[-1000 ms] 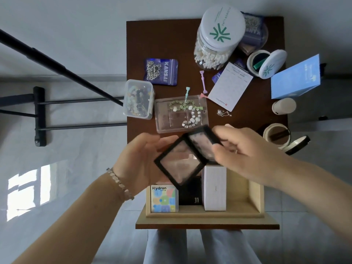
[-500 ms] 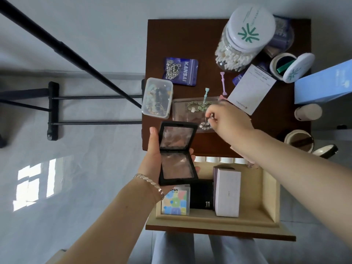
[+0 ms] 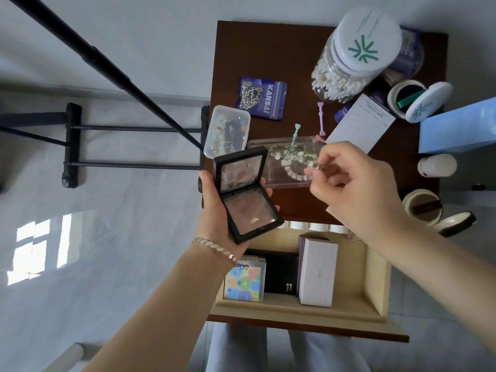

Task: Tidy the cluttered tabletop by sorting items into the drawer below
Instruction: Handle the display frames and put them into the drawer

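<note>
The person stands at the near edge of a small dark wooden table (image 3: 268, 49), with the drawer (image 3: 374, 277) below it pulled out toward them. Their left hand (image 3: 217, 210), a silver bracelet on the wrist, grips an open black hinged case (image 3: 247, 194). The thumb lies along its left edge and the fingers curl under it, so both clear panels face up. The case hovers over the near left corner of the table, partly above the drawer.

The right hand (image 3: 354, 189) is raised over the near middle of the tabletop, fingers curled. Thumb and forefinger pinch a tiny silver ring (image 3: 317, 167) just right of the case, above a clear tray (image 3: 284, 183) of beaded bracelets.

On the table, a small clear lidded box (image 3: 228, 131) sits at the left edge. Farther back lies a purple packet (image 3: 261, 98) marked KANSAI. A big jar of cotton swabs (image 3: 357, 57) with a white lid stands at the far right, and a white card (image 3: 359, 127) lies nearer than it. A pale blue box (image 3: 459, 130) hangs off the right edge.

Inside the drawer, along its near wall, stand a colourful little box (image 3: 244, 281), a black box (image 3: 281, 275) marked 11 and a pale pink box (image 3: 318, 272), side by side from left to right.
</note>
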